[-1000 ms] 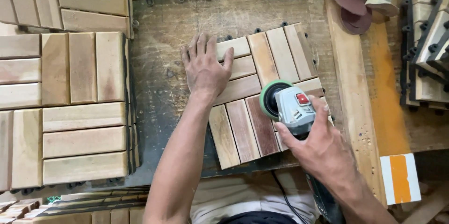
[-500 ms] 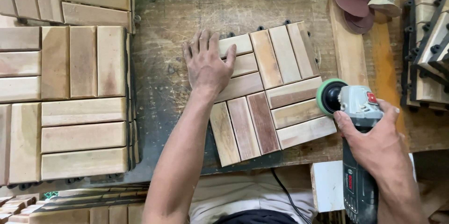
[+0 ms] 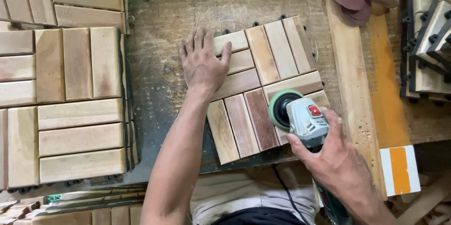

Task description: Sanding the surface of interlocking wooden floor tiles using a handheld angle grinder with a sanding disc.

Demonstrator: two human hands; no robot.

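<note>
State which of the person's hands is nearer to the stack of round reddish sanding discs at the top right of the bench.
Right. The right hand grips the sander below the sanding discs; the left hand presses the wooden tile farther off to their left.

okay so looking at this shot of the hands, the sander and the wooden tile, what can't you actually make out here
Head view, the only one:
- Sanding face of the sander: turned down onto the wooden tile, so whether it touches is unclear.
- Tile slats under the left hand and the sander: covered.
- Sander's rear body and cord: hidden by the right hand, then cut off by the bottom edge.
- Tile stack at right: cut by the frame edge.
</note>
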